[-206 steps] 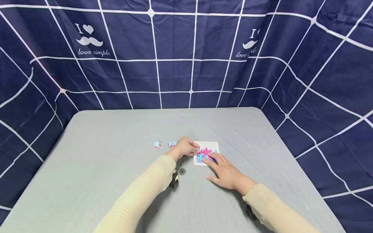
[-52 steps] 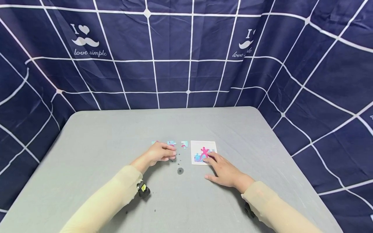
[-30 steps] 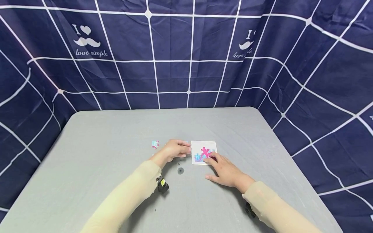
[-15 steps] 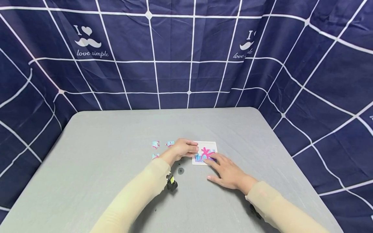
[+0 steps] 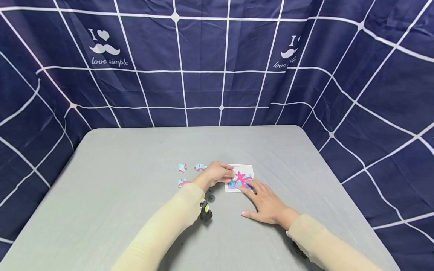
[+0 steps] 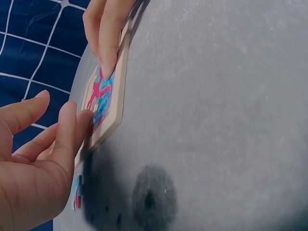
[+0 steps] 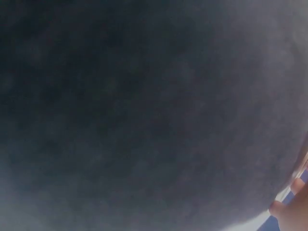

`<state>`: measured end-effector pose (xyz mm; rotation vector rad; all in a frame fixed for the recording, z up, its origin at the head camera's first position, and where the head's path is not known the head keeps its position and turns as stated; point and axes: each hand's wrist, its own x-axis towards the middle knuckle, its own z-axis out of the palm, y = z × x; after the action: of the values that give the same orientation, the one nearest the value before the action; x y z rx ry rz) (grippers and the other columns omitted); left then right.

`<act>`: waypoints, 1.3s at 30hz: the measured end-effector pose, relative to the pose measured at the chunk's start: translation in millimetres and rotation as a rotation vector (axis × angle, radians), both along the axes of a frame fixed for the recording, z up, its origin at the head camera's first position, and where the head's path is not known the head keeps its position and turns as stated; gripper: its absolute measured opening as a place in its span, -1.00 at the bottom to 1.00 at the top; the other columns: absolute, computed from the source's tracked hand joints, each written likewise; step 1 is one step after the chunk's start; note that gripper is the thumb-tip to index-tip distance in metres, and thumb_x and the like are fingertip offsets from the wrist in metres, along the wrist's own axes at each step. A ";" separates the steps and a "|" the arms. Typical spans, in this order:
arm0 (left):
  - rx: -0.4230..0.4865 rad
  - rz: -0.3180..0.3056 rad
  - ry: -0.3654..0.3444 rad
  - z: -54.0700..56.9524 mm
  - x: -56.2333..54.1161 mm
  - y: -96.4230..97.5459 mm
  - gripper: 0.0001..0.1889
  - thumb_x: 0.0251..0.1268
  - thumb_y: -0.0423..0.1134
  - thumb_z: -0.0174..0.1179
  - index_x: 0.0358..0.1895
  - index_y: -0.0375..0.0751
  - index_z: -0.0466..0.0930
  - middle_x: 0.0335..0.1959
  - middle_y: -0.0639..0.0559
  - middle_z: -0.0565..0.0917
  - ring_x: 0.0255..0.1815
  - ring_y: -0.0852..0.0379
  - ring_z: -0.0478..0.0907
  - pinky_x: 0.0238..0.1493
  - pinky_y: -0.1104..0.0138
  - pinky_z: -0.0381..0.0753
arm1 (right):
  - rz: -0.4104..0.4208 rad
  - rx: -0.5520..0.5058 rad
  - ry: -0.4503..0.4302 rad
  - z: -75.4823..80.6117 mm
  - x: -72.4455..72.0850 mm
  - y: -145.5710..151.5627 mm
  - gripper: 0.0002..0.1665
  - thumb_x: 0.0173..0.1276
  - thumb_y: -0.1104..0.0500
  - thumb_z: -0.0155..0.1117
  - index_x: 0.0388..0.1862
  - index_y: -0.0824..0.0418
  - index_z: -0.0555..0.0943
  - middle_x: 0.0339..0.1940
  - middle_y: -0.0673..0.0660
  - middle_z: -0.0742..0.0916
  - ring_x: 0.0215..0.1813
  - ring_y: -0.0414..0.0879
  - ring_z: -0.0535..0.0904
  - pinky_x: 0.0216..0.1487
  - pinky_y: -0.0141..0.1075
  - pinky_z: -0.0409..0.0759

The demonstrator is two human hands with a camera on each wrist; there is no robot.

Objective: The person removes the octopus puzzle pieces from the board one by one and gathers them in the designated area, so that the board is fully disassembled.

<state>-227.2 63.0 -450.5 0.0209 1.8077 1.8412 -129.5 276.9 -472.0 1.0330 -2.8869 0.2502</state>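
Note:
My left hand pinches a small puzzle piece at the left side of a white-rimmed puzzle tray; fingers mostly cover the piece. In the left wrist view, thumb and fingertips meet right over the tray's edge. A partly assembled jigsaw picture, pink figure on blue and purple, fills the tray's lower part. My right hand lies spread at the lower right, its fingertips resting on the picture. Only some fingers show in the dark right wrist view.
Left of the tray lie loose puzzle pieces: two in an upper row and one below. Another piece sits beside the tray in the left wrist view. A dark round spot marks the grey table.
My left hand has moved right, from among the loose pieces to the tray's left side. The right hand stays at the tray, its thumb now spread slightly wider.

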 end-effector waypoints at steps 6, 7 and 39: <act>-0.016 0.011 -0.002 -1.1 -0.9 4.1 -0.62 0.19 -0.51 0.24 0.11 -0.49 0.51 -0.17 -0.21 0.69 -0.23 0.06 0.68 -0.26 0.39 0.67 | -0.011 -0.001 -0.020 0.0 -0.9 0.4 -0.04 0.22 -0.43 0.11 0.45 0.08 0.26 0.39 0.27 0.30 0.41 0.29 0.12 0.29 0.24 0.18; -0.019 0.014 -0.002 -1.4 -1.1 4.5 -0.62 0.20 -0.50 0.23 0.11 -0.48 0.51 -0.18 -0.20 0.69 -0.23 0.06 0.68 -0.27 0.40 0.67 | -0.015 0.003 -0.026 -0.3 -1.2 0.7 -0.03 0.22 -0.43 0.11 0.46 0.07 0.25 0.39 0.26 0.30 0.41 0.28 0.11 0.30 0.23 0.17; -0.150 0.233 0.144 -8.5 7.7 28.1 -0.79 0.09 -0.56 0.27 -0.16 -0.41 0.68 -0.38 -0.12 0.68 -0.51 0.22 0.57 -0.42 0.44 0.66 | 0.008 -0.005 -0.004 0.7 -3.5 0.4 -0.04 0.19 -0.42 0.17 0.43 0.10 0.28 0.35 0.28 0.32 0.38 0.32 0.16 0.28 0.24 0.20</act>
<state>-219.5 91.1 -459.1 -0.1204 2.1213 1.8957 -132.9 277.3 -471.2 1.0448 -2.8846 0.2593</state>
